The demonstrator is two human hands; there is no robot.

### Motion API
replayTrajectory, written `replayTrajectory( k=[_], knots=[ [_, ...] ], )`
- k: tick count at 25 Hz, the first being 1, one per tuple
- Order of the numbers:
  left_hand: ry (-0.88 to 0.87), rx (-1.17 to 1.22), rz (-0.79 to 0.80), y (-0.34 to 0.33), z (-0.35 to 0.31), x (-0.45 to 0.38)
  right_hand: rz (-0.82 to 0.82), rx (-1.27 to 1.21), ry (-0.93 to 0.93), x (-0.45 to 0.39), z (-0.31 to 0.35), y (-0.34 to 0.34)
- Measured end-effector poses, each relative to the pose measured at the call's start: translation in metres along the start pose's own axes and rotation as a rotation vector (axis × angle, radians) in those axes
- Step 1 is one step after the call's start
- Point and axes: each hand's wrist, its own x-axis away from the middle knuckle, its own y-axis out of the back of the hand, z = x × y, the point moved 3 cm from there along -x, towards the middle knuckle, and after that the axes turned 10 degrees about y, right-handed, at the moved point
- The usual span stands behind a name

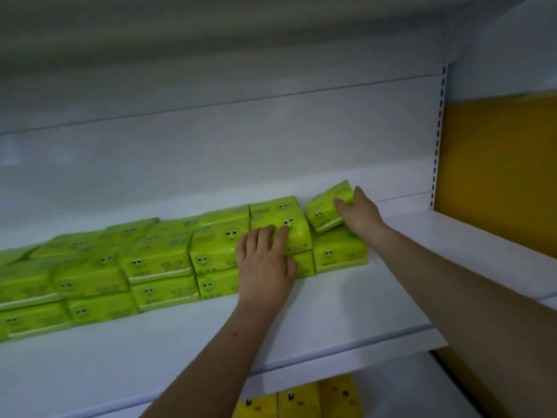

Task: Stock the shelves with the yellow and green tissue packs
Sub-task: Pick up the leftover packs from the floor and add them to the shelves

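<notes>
A tilted green pack point(328, 206) is gripped by the right hand point(358, 211) above the row's end; the left hand point(263, 260) is laid with fingers point(265, 236) spread on stacked green packs point(156, 260), yellow packs point(301, 401) seen below the shelf point(346, 315)

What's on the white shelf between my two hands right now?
In the head view, green tissue packs fill it: the left hand rests on a stack, and the right hand holds a tilted green pack just beyond.
</notes>
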Motion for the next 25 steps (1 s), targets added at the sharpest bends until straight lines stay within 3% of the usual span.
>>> replayTrajectory(
  k=[2,3,8,11,14,19,25],
  knots=[
    [-0.025,-0.008,-0.029,-0.004,0.004,-0.001,0.085,0.355,0.009,-0.018,-0.003,-0.01],
    [-0.043,-0.013,-0.039,-0.005,0.007,-0.002,0.109,0.416,-0.003,-0.024,-0.004,-0.013],
    [-0.069,0.001,-0.018,0.001,0.009,-0.002,0.202,0.28,-0.034,-0.033,-0.011,-0.021],
    [-0.083,0.016,0.042,0.011,0.012,-0.01,0.202,0.524,-0.067,-0.022,-0.004,-0.013],
    [-0.085,0.041,0.061,0.033,0.018,-0.011,0.088,0.629,-0.047,0.002,0.016,-0.006],
    [-0.025,0.047,0.06,0.082,0.043,0.017,0.043,0.361,0.235,0.061,0.087,-0.044],
    [0.11,0.035,0.104,0.137,0.132,0.08,0.243,0.142,0.536,0.157,0.201,-0.146]
  ],
)
